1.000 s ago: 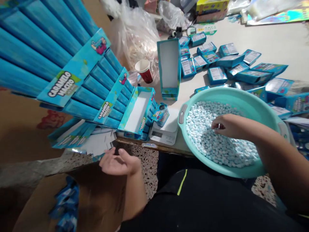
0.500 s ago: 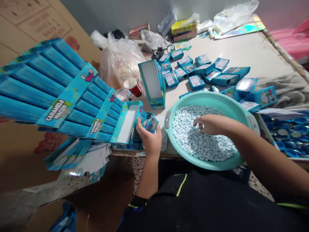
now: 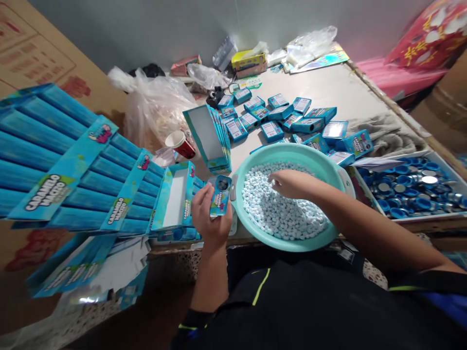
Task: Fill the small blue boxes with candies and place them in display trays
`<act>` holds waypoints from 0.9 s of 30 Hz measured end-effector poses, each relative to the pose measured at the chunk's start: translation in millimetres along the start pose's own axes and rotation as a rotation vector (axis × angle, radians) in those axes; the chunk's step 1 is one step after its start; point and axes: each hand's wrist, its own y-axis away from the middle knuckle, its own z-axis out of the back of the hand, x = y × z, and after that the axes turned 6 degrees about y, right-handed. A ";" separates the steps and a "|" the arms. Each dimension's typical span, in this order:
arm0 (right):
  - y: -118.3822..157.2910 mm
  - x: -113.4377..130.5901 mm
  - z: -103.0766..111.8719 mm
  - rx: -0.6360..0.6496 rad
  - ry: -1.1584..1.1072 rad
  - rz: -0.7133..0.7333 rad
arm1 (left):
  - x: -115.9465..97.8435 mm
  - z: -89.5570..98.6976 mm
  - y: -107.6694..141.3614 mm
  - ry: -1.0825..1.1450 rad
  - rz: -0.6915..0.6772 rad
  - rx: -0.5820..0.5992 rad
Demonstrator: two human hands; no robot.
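Note:
My left hand (image 3: 208, 219) is closed around a small blue candy box (image 3: 221, 197), its printed face and a dark round opening near the top turned towards me. Inside the turquoise basin (image 3: 330, 160), my right hand (image 3: 289, 183) bends its fingers down at the small pale blue and white candies (image 3: 280, 221). Its fingertips are partly hidden, so I cannot tell whether candies are in them. Just left of my left hand, an open blue display tray (image 3: 174, 201) lies white side up, beside fanned rows of nested blue trays (image 3: 78, 167).
Several small blue boxes (image 3: 272, 131) lie scattered behind the basin. Upright trays (image 3: 207, 136), a red paper cup (image 3: 185, 147) and a plastic bag (image 3: 156, 109) stand at the back left. At right are a box of blue caps (image 3: 404, 187) and a grey cloth (image 3: 386, 136).
The view has swung right, shifting everything leftward. My left hand has turned the small box more upright, showing its face. My right hand's fingers have curled closer together over the candies.

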 end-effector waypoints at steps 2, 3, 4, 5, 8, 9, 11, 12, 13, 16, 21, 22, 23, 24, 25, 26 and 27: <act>-5.1 10.0 -3.8 -0.079 -0.277 -0.030 | -6.7 -1.3 -21.3 0.019 -0.187 0.191; -7.8 15.1 -6.0 -0.070 -0.515 -0.049 | -8.7 -4.2 -30.8 0.022 -0.255 0.317; -10.4 20.0 -8.1 -0.039 -0.810 -0.079 | -10.1 -8.5 -38.7 0.020 -0.311 0.433; -12.7 24.2 -9.7 0.011 -1.117 -0.118 | -10.9 -13.6 -44.7 0.012 -0.355 0.526; -17.7 31.2 -10.0 0.134 -1.709 -0.262 | -11.1 -30.4 -52.4 -0.026 -0.456 0.581; -18.8 31.7 -8.6 0.140 -1.789 -0.303 | -10.5 -35.4 -52.8 -0.045 -0.472 0.566; -20.0 30.6 -4.6 0.118 -1.859 -0.346 | -8.4 -43.2 -53.3 -0.090 -0.479 0.542; -19.9 29.7 -2.4 0.103 -1.871 -0.349 | -7.2 -45.7 -53.8 -0.109 -0.482 0.536; -19.4 28.7 -0.3 0.091 -1.876 -0.343 | -6.1 -47.2 -54.6 -0.125 -0.490 0.534; -15.7 26.6 4.7 0.079 -1.893 -0.325 | -3.8 -47.7 -57.1 -0.130 -0.534 0.534; -10.3 23.1 6.8 0.117 -1.839 -0.287 | -6.1 -50.6 -54.0 -0.066 -0.464 0.531; -9.9 22.3 6.6 0.105 -1.814 -0.305 | -6.9 -52.7 -52.9 -0.064 -0.456 0.557; -9.6 21.4 6.6 0.084 -1.796 -0.324 | -7.2 -55.0 -52.0 -0.068 -0.452 0.582; -9.4 20.7 6.6 0.060 -1.787 -0.334 | -7.0 -57.3 -51.6 -0.076 -0.455 0.597; -9.3 20.0 6.8 0.039 -1.785 -0.332 | -6.1 -59.6 -51.8 -0.083 -0.470 0.599; -9.3 19.5 6.9 0.023 -1.786 -0.318 | -4.6 -61.7 -52.6 -0.089 -0.493 0.586; -9.4 19.1 7.1 0.012 -1.781 -0.303 | -2.7 -63.4 -53.8 -0.095 -0.520 0.566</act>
